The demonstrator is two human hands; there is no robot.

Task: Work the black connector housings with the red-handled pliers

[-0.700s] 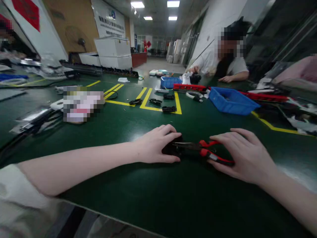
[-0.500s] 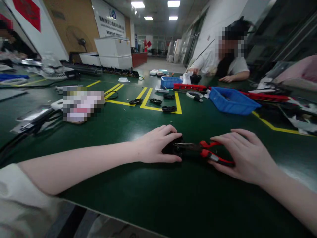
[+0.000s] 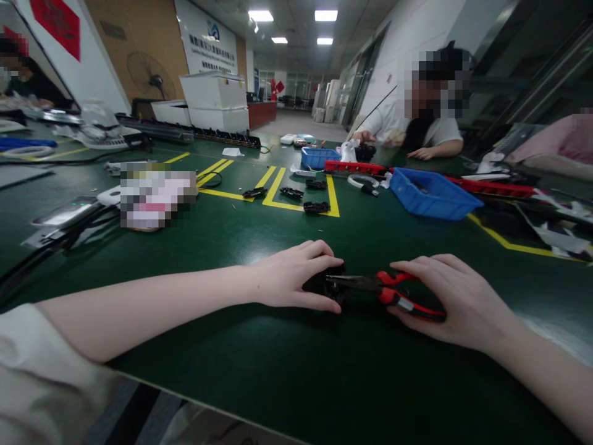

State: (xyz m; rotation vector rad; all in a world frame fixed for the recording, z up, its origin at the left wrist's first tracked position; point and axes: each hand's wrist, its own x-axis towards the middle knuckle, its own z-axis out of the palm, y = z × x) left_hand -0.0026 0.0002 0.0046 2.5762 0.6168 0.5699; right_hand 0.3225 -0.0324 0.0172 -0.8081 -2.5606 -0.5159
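My left hand (image 3: pixel 303 275) is closed round a small black part (image 3: pixel 334 290) on the green table, thumb at the near side and fingers at the far side. In my right hand (image 3: pixel 456 303) are long-nose pliers (image 3: pixel 389 290) with red and black handles, held between the fingers and thumb. The pliers point left, and the tips of their jaws lie on the black part. Whether the jaws grip it I cannot tell. Much of the part is hidden under my left hand. Farther off, several similar black parts (image 3: pixel 316 207) lie by the yellow tape lines.
A blue bin (image 3: pixel 433 196) stands at the back right, with a smaller blue bin (image 3: pixel 319 157) behind it and a red strip (image 3: pixel 356 167) between them. At left lie a pixelated pinkish item (image 3: pixel 157 198) and black cables (image 3: pixel 69 238). A co-worker (image 3: pixel 430 117) sits across the table.
The plier handles look slightly farther apart, and my right hand sits slightly lower. My left hand stays on the black part. The whole view has shifted a little.
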